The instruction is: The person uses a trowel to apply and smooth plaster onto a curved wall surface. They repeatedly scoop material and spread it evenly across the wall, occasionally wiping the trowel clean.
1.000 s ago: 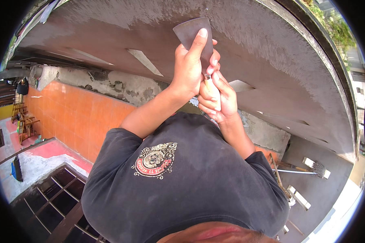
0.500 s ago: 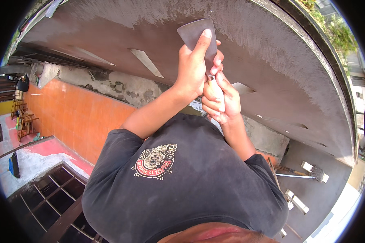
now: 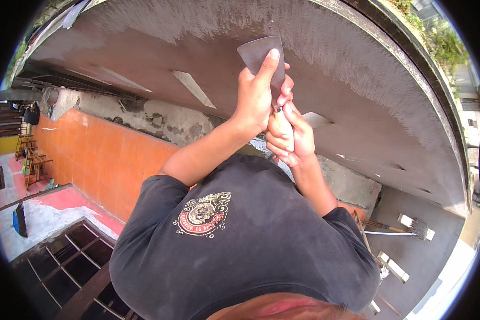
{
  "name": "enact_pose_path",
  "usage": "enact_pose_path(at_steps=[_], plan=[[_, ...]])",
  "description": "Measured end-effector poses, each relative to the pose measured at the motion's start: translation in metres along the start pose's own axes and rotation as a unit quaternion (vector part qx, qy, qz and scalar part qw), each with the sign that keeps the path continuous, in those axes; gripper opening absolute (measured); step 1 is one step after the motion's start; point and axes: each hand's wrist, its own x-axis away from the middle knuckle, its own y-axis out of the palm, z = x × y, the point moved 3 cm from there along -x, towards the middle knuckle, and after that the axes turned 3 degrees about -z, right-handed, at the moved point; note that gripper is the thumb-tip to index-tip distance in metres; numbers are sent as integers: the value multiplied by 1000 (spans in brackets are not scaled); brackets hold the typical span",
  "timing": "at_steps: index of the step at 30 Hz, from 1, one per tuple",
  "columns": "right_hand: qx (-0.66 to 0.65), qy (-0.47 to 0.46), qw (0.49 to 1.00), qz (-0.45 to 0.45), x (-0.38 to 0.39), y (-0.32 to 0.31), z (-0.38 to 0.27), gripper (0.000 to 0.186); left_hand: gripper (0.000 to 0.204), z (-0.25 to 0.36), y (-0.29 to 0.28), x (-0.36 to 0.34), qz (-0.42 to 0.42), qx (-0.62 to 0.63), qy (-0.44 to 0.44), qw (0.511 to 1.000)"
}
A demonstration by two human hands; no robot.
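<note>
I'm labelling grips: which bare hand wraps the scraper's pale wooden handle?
The right hand wraps the pale wooden handle; the left hand instead grips the flared grey metal scraper blade.

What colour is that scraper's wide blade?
The scraper blade is plain dark grey, seen best in the head view.

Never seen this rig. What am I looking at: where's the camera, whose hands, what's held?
No machine here, just a person's two bare hands. There's one viewpoint: a fisheye camera on the head looking down, so straight edges bend and the wearer's dark T-shirt fills the lower middle. Picture left is the person's left.

Both hands hold one putty knife. The left hand grips the blade, thumb on its flat face; the right hand wraps the wooden handle.

Behind is a grey-brown wall with streaky patches; whether the blade touches it, I can't tell.
</note>
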Motion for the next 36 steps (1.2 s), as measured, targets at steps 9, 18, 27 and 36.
enact_pose_path(at_steps=[9, 18, 27, 36], plan=[[37, -11, 999, 34, -4, 9, -3, 19, 48, 4, 4, 2, 11, -9, -53, 998], [101, -10, 991, 92, -2, -3, -5, 19, 47, 4, 0, -6, -35, 17, 14, 999], [95, -40, 986, 130, 4, -11, -15, 19, 51, -1, 7, -14, -60, 39, 60, 996], [72, -3, 993, 93, 53, -6, -20, 44, 43, -40, 2, 17, -127, 91, -63, 986]])
